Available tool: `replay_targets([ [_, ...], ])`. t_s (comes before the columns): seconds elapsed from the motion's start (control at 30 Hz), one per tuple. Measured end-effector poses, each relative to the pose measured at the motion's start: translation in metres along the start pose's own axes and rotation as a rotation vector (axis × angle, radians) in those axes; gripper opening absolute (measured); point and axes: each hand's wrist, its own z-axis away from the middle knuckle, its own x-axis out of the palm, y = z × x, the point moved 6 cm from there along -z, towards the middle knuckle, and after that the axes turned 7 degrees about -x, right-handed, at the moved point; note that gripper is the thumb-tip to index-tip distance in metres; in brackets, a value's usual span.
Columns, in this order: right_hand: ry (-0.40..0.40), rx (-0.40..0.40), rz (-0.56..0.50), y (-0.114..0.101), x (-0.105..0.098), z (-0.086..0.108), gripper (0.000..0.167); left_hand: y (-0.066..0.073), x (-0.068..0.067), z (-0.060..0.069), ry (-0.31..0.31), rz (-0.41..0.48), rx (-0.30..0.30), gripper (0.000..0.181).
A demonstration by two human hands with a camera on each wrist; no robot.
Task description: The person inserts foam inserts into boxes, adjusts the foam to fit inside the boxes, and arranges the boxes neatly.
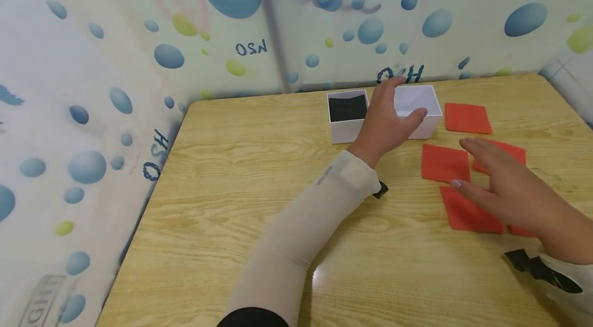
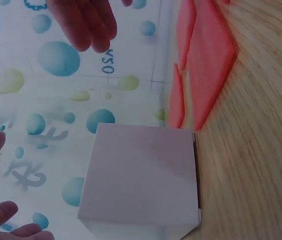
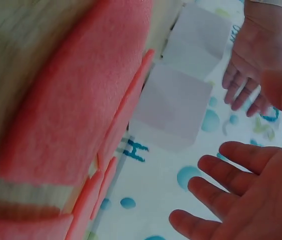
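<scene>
My left hand [image 1: 386, 118] hovers over two small white boxes, its thumb and fingers spread and holding nothing. The left box [image 1: 347, 131] has a black piece inside. White inner walls show in the right box [image 1: 423, 128], which my left hand partly covers. My right hand [image 1: 509, 188] is held above several flat red squares, its fingers extended with nothing in them. Among these are a red square [image 1: 468, 118] beside the right box, another [image 1: 445, 162] in front, and a nearer one [image 1: 470, 211]. Two more lie partly hidden by my right hand.
The boxes stand near the back edge of a wood-grain table [image 1: 222, 188]. Behind and to the left rises a wall covering [image 1: 296, 23] with blue and green spots and lettering. Light sleeves [image 1: 296, 229] and dark wrist straps are on both arms.
</scene>
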Motion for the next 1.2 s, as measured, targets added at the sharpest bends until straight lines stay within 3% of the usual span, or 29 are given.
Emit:
replay_targets([
  [0.13,-0.006,0.051,-0.018,0.011,-0.001,0.009,0.098,-0.004,0.012,-0.009,-0.001,-0.018,-0.053,0.082],
  [0.3,0.046,0.07,-0.061,0.022,-0.006,0.018,0.092,-0.009,0.028,-0.017,-0.02,-0.019,-0.117,0.089],
  [0.5,0.058,0.076,-0.124,0.028,-0.008,0.021,0.086,-0.013,0.035,-0.026,0.005,-0.059,-0.15,0.094],
  [0.93,-0.085,0.109,-0.142,0.036,0.003,0.019,0.095,-0.041,0.04,-0.038,0.016,0.004,-0.287,0.112],
  [1.2,-0.175,0.148,-0.108,0.049,0.007,0.023,0.105,-0.047,0.043,-0.041,-0.02,0.056,-0.304,0.113],
])
